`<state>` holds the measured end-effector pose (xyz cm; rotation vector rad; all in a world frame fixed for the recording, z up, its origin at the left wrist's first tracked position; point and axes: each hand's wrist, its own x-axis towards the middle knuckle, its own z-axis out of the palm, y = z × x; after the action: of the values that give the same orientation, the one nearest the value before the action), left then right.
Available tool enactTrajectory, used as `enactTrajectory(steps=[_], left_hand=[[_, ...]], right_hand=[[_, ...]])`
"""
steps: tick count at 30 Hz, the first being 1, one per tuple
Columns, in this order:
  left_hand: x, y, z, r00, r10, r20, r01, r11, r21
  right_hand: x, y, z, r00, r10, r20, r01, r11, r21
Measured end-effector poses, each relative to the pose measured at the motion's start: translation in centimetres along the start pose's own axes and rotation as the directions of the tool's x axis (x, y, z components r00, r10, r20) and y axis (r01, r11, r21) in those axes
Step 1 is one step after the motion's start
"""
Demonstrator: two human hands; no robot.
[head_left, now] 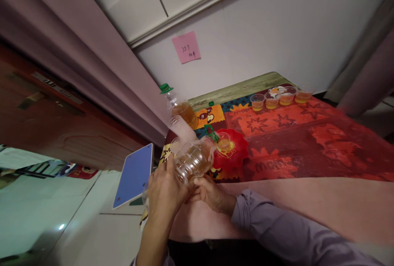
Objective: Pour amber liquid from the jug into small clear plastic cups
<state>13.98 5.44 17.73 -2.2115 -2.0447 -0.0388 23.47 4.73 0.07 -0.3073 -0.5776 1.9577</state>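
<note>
A clear plastic bottle (193, 161) of amber liquid is tilted over the table, its neck end toward a clear plastic cup (224, 143). My left hand (166, 186) is wrapped around the bottle's base end from the left. From below, my right hand (209, 194) grips its underside, thumb against the plastic. The cup stands on a red scalloped plate (240, 157) and has some amber liquid in it. A green plastic piece (211, 132) shows beside the bottle's mouth; I cannot tell if it is attached.
Behind the tilted bottle lies a stack of clear cups (184, 128). A larger green-capped bottle (186, 114) stands at the back left, near a loose green cap (211, 103). Several cups of amber liquid, one a filled cup (257, 104), line the back right. A blue board (134, 175) is at left.
</note>
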Motion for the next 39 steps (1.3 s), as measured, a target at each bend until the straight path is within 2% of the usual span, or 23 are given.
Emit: enactTrajectory(steps=[7, 20, 23, 26, 29, 32, 35, 37, 39], left_hand=[[0.1, 0.3, -0.2, 0.997, -0.042, 0.061, 0.040, 0.999, 0.023], [0.0, 0.2, -0.3, 0.999, -0.005, 0.039, 0.005, 1.000, -0.007], [0.0, -0.2, 0.2, 1.000, -0.001, 0.004, 0.001, 1.000, -0.024], [0.0, -1.4, 1.5, 0.999, 0.015, -0.049, -0.020, 0.994, -0.104], [-0.1, -2.8, 3.3, 0.990, 0.025, -0.139, -0.061, 0.963, -0.263], [-0.6, -3.8, 5.2, 0.970, -0.040, -0.239, -0.069, 0.900, -0.430], [-1.5, -4.5, 6.8, 0.935, -0.193, -0.299, -0.013, 0.821, -0.571], [-2.3, -5.1, 7.7, 0.900, -0.326, -0.288, 0.053, 0.740, -0.671], [-3.0, -5.8, 8.6, 0.872, -0.429, -0.237, 0.107, 0.639, -0.762]], right_hand=[[0.1, 0.1, 0.0, 1.000, -0.010, -0.003, 0.010, 1.000, -0.001], [0.3, 0.6, -0.3, 1.000, -0.007, -0.008, 0.007, 1.000, 0.000], [0.2, 0.5, -0.4, 1.000, -0.004, -0.009, 0.004, 1.000, -0.028], [0.1, 0.1, -0.4, 0.996, -0.013, -0.083, 0.005, 0.995, -0.100], [0.1, -0.9, -0.2, 0.980, -0.140, -0.141, 0.100, 0.960, -0.261], [0.4, -1.7, -0.2, 0.953, -0.292, -0.082, 0.240, 0.892, -0.384], [0.8, -1.8, -0.7, 0.944, -0.330, 0.017, 0.307, 0.859, -0.409], [1.0, -1.4, -1.3, 0.945, -0.325, 0.031, 0.305, 0.843, -0.443], [1.1, -0.9, -1.9, 0.950, -0.313, -0.005, 0.275, 0.840, -0.467]])
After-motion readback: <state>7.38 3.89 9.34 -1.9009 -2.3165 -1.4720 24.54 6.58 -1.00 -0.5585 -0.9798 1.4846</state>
